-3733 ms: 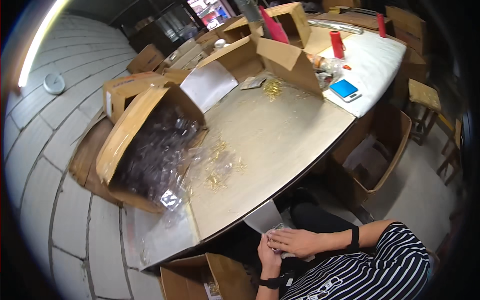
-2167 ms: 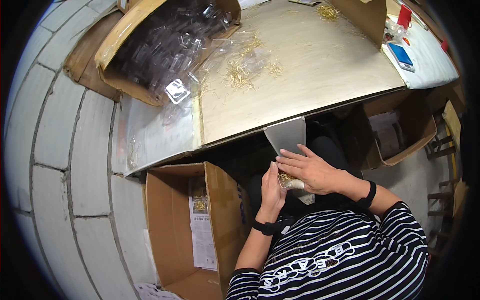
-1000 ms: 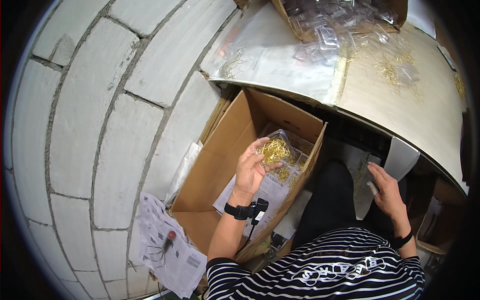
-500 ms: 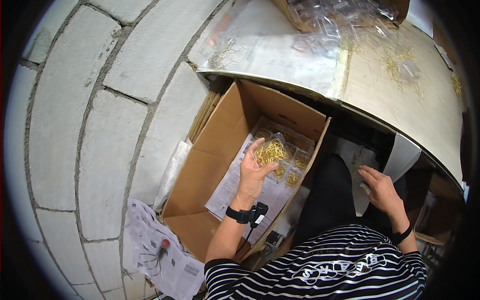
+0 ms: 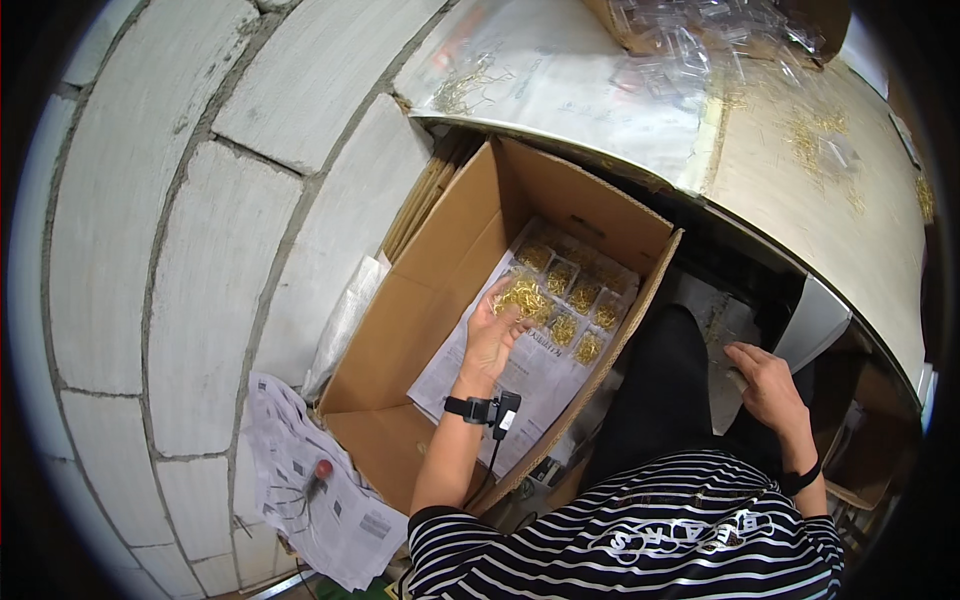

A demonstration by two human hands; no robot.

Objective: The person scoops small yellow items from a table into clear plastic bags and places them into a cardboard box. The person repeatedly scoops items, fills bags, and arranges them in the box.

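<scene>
Inside the large cardboard box [image 5: 452, 240], my left hand [image 5: 490, 335] is closed around a clear plastic box of small gold-coloured metal pieces [image 5: 524, 297]. Beside it, several similar clear boxes of gold pieces [image 5: 583, 292] stand in rows on newspaper [image 5: 447, 375] that lines the bottom. Over my lap, my right hand [image 5: 772, 385] hangs near my thigh with its fingers partly stretched out and nothing seen in them. Its palm side is hidden. Both wrists wear black bands, and a small dark device with a cable sits on the left one.
A white-covered table [image 5: 560, 95] curves across the far side, with a heap of empty clear plastic boxes [image 5: 690, 50] and scattered gold pieces [image 5: 805, 140]. A white block wall [image 5: 225, 230] rises at left. Crumpled newspaper [image 5: 310, 490] lies beside the cardboard box.
My left hand has lowered the clear box deeper into the cardboard box, closer to the rows. My right hand has stayed over my lap. The whole view has shifted slightly.
</scene>
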